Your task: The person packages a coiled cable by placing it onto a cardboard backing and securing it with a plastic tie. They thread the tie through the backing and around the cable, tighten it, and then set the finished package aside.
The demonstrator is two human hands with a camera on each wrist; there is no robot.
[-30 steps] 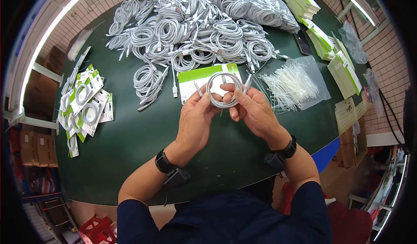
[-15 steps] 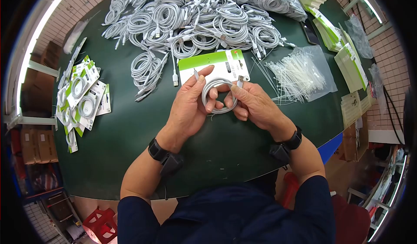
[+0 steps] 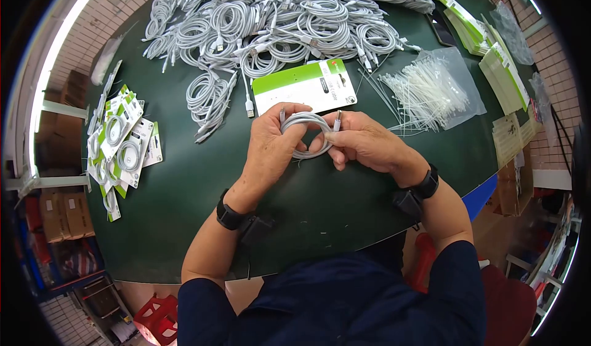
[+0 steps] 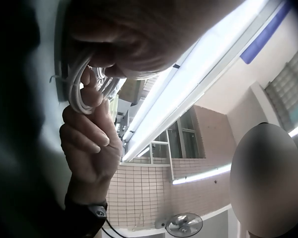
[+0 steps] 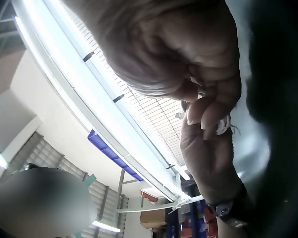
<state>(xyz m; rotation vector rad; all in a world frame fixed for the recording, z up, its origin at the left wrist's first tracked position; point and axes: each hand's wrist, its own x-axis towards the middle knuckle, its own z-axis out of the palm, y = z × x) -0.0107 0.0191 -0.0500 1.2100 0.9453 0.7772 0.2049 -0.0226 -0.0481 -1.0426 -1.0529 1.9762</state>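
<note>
A coiled white USB cable (image 3: 308, 119) is held between both hands in the head view, its loops forming a ring. My left hand (image 3: 266, 149) grips the ring's left side, thumb over the loops. On the other side my right hand (image 3: 369, 144) pinches the loops between thumb and fingers. One metal-tipped connector (image 3: 337, 123) sticks up beside the right thumb, and another end shows by the left fingers. Just beyond the hands lies a green and white packaging card (image 3: 289, 87). In the left wrist view the loops (image 4: 77, 89) pass between the fingers of both hands.
A large heap of coiled cables (image 3: 231, 23) covers the far side of the table (image 3: 184, 235). White zip ties (image 3: 428, 93) spread over a plastic bag at the right. Packed cable cards (image 3: 126, 143) are piled at the left; stacks of cards (image 3: 505, 78) stand far right.
The hands and coil have come back toward the body, off the card. The left fingers have shifted over the coil's left side, and the ring looks more tilted. The head view has shifted slightly.
</note>
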